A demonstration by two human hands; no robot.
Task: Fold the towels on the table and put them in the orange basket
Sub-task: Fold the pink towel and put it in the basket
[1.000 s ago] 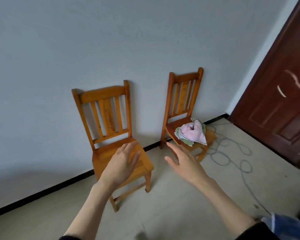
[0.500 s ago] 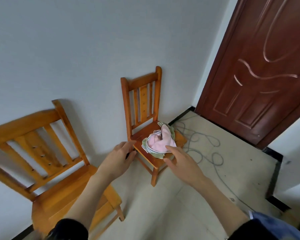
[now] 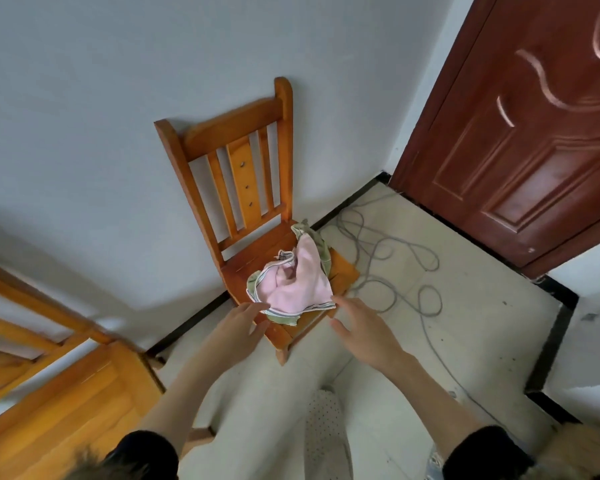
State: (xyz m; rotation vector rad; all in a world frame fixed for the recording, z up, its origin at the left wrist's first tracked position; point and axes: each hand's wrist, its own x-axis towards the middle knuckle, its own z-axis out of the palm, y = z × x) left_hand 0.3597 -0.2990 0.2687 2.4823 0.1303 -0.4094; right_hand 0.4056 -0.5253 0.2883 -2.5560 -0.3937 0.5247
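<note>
Approach phase; over the last second the view swings from two chairs seen across the room to one chair (image 3: pixel 257 209) filling the centre, so the person has closed in on it; the second chair (image 3: pixel 66 386) now sits at the frame's lower left, well apart from the first.

Towels (image 3: pixel 291 285): a crumpled heap on the chair's seat, pink cloth uppermost, green cloth showing beneath and behind it; unfolded; no desk and no orange basket in view.

Left hand (image 3: pixel 236 327): fingers straight and spread, holding nothing; fingertips at the front-left edge of the heap, contact not resolvable. Right hand (image 3: pixel 361 327): likewise flat and empty, fingertips at the heap's front-right corner, touching or just short; earlier both hands hung in mid-air well short of the chair.

Cable (image 3: pixel 395 271) loops on the floor to the right of the chair, by the brown door (image 3: pixel 516 133).

Judgement: reach nearly complete; pick-up of the heap comes next; folding not yet begun; a surface for folding must still be found.
</note>
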